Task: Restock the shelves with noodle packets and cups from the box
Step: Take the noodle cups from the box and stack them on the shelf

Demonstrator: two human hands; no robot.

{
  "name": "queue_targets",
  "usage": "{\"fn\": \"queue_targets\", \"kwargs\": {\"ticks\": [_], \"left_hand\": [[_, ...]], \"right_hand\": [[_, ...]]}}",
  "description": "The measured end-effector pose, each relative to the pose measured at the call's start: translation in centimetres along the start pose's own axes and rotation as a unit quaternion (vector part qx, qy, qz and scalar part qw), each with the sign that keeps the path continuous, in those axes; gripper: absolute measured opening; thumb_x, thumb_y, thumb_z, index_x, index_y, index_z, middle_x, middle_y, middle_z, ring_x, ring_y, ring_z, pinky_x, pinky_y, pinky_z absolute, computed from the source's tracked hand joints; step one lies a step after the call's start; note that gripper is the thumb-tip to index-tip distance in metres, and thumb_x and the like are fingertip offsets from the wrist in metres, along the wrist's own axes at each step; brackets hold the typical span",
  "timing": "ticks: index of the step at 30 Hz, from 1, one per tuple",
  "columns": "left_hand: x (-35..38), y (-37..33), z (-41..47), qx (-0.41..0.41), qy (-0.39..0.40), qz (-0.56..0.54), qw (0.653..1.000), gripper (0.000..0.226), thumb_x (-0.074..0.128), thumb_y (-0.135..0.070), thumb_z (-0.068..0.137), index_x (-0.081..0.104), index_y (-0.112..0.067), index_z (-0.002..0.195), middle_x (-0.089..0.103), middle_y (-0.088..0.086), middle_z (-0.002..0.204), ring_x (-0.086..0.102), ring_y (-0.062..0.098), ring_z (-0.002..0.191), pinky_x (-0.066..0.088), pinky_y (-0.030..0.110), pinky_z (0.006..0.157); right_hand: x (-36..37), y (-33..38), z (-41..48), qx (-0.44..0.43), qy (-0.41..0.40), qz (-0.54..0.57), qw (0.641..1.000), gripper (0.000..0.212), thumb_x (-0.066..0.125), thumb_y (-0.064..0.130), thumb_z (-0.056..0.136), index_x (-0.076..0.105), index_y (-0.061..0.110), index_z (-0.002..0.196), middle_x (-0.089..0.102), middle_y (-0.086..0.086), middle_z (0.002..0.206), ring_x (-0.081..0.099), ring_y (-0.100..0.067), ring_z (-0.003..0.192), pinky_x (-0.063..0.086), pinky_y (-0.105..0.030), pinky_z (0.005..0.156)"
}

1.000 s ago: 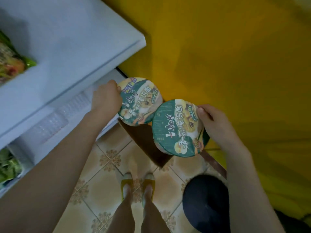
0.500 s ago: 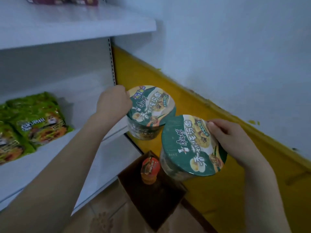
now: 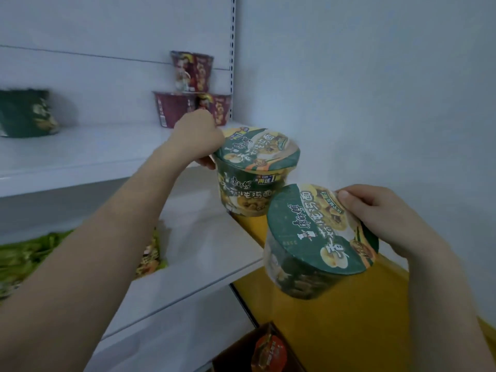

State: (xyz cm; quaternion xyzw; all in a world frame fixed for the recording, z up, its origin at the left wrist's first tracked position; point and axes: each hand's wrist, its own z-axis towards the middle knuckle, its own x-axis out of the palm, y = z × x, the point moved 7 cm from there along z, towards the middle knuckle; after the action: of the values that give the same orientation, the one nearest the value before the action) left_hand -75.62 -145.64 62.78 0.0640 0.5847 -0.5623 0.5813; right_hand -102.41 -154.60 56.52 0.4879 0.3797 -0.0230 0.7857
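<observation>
**Almost home, a pair at a time**

Up beside the top shelf (image 3: pixel 80 154), the left hand (image 3: pixel 197 138) gripped the rim of an upright cup (image 3: pixel 255 170). The shelf's free space lay leftward and just beyond it, so this hand was the nearer. The right hand (image 3: pixel 381 213) pinched the lid edge of a second cup (image 3: pixel 316 237), lower and tilted toward the camera. Both were round, tapered tubs with flat printed lids and glossy wrap. Three red cups (image 3: pixel 192 103) stood stacked at the shelf's right end.
</observation>
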Motion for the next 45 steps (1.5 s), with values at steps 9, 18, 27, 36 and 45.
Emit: {"fn": "queue_targets", "kwargs": {"ticks": [9, 18, 27, 36, 45], "left_hand": [[-12.9, 3.8, 0.0, -0.056, -0.083, -0.021, 0.995, 0.020, 0.040, -0.001, 0.083, 0.058, 0.008, 0.085, 0.064, 0.023, 0.070, 0.067, 0.024, 0.048, 0.051, 0.024, 0.040], [-26.5, 10.8, 0.8, -0.113, -0.176, -0.006, 0.978, 0.013, 0.043, 0.003, 0.084, 0.053, 0.005, 0.076, 0.061, 0.019, 0.066, 0.062, 0.019, 0.037, 0.050, 0.021, 0.036], [-36.9, 15.9, 4.2, -0.116, -0.235, 0.014, 0.965, 0.019, 0.043, 0.004, 0.085, 0.052, 0.002, 0.069, 0.063, 0.013, 0.057, 0.060, 0.014, 0.033, 0.040, 0.014, 0.029], [-39.7, 20.3, 8.6, -0.121, -0.229, 0.013, 0.966, 0.019, 0.041, 0.005, 0.086, 0.052, 0.001, 0.071, 0.065, 0.009, 0.050, 0.061, 0.015, 0.035, 0.043, 0.016, 0.030], [-39.8, 23.9, 13.6, -0.147, -0.223, 0.024, 0.963, 0.022, 0.043, 0.004, 0.088, 0.053, 0.000, 0.069, 0.060, 0.000, 0.039, 0.059, 0.012, 0.033, 0.042, 0.014, 0.030]], "right_hand": [[4.6, 10.4, 5.1, -0.088, 0.077, 0.026, 0.993, 0.024, 0.047, 0.028, 0.095, 0.066, 0.019, 0.084, 0.069, -0.001, 0.082, 0.064, -0.016, 0.073, 0.046, -0.027, 0.061], [13.2, 21.9, 11.2, -0.154, 0.134, 0.028, 0.978, 0.025, 0.047, 0.033, 0.095, 0.064, 0.018, 0.087, 0.068, -0.003, 0.085, 0.065, -0.017, 0.075, 0.048, -0.027, 0.059], [21.6, 31.4, 17.6, -0.160, 0.157, 0.022, 0.974, 0.029, 0.047, 0.024, 0.096, 0.064, 0.001, 0.094, 0.061, -0.010, 0.076, 0.056, -0.009, 0.049, 0.040, -0.019, 0.040], [29.6, 33.1, 25.1, -0.094, 0.167, 0.009, 0.981, 0.026, 0.048, 0.019, 0.095, 0.064, -0.001, 0.095, 0.062, -0.019, 0.082, 0.061, -0.028, 0.062, 0.054, -0.026, 0.046], [35.0, 33.0, 32.5, -0.054, 0.184, 0.011, 0.981, 0.025, 0.044, 0.011, 0.096, 0.059, -0.008, 0.097, 0.057, -0.017, 0.072, 0.059, -0.028, 0.056, 0.053, -0.029, 0.037]]}}
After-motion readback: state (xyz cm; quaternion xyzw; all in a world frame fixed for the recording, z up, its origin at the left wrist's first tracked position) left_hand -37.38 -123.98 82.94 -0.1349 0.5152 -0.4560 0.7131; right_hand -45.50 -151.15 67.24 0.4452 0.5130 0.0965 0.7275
